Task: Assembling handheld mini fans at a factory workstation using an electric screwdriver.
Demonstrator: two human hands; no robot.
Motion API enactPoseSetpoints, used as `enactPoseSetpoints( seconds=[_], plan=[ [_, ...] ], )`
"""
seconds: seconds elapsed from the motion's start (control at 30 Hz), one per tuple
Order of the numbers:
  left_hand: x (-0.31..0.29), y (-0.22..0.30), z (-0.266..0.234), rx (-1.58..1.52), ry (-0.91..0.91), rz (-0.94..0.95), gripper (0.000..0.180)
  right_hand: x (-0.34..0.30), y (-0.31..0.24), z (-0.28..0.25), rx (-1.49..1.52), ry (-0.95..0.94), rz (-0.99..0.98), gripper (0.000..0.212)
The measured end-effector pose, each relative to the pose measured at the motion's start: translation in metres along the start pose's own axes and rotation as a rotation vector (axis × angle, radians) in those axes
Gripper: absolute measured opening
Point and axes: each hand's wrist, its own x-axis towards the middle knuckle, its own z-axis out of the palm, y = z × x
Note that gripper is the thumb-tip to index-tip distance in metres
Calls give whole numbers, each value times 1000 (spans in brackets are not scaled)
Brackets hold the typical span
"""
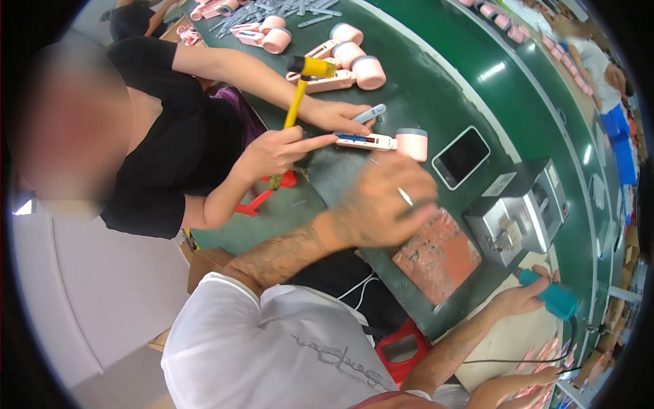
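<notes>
My left hand (388, 201) is blurred and curled over the bench, just below a pink handheld device (412, 145) with a round head. A thin silvery glint shows at its fingers; what it belongs to is unclear. Lower right, my right hand (528, 298) grips a teal corded electric screwdriver (557, 298). Across from me, a co-worker in black holds a yellow hammer (294, 109) upright in one hand (276, 150), a finger stretched to the device's handle. The co-worker's other hand (338, 116) holds a grey strip (370, 114) above that handle.
A reddish slab (439, 259) lies beside my left hand. Beyond it are a white-framed phone (462, 157) and a silver machine (518, 215). More pink devices (368, 71) and loose grey strips (272, 12) cover the far bench. Another person's hands (528, 382) work at lower right.
</notes>
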Motion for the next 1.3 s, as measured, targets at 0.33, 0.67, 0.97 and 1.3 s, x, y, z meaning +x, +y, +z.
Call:
enactPoseSetpoints(
  seconds=[0.33, 0.67, 0.97, 1.3],
  plan=[
    [-17, -65, -28, 578, -252, -98, 33, -6, -21, -9, -84, -171, 23, 42],
    [-24, -32, -38, 405, -357, -313, 19, -123, -51, -68, -386, -613, 202, 49],
    [-39, -25, -31, 93, -233, -654, 23, -127, -97, -74, -668, -752, 240, 37],
    [-62, -19, -22, -121, -337, -742, 68, -161, -74, -118, -392, -482, 530, 13]
  ],
)
